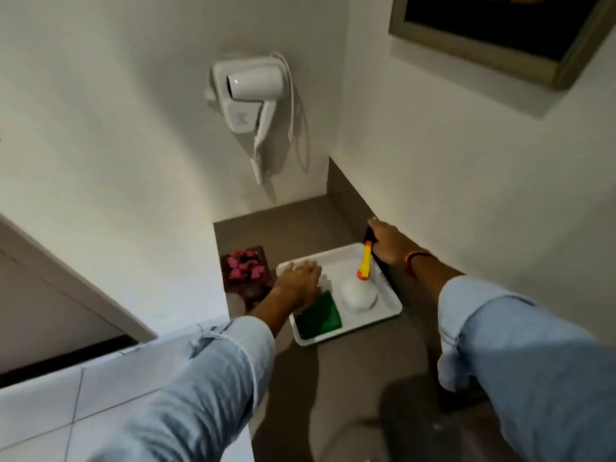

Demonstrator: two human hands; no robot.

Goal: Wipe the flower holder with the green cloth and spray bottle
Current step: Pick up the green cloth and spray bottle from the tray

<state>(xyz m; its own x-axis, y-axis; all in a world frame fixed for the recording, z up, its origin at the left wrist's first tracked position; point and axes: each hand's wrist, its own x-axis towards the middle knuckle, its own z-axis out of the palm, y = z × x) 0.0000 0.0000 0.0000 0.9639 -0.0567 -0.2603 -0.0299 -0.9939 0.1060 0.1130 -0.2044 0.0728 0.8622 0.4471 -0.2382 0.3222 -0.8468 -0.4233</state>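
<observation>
The flower holder (246, 270), a dark box with pink flowers, stands on the brown counter at the left wall. Right of it lies a white tray (388, 303). In the tray's near left corner is the folded green cloth (319, 317). The white spray bottle (359, 293) with its yellow and orange nozzle stands in the tray's right half. My left hand (298, 278) lies palm down on the tray's left part, just beyond the cloth, over something white. My right hand (388, 241) is past the tray's far right corner, laid over a black object (368, 233) at the wall.
A white hair dryer (248, 98) hangs on the wall above the counter's far corner. A framed picture (500, 38) is on the right wall. The counter (360, 361) runs toward me; white tiles (50, 411) and a door frame lie at the left.
</observation>
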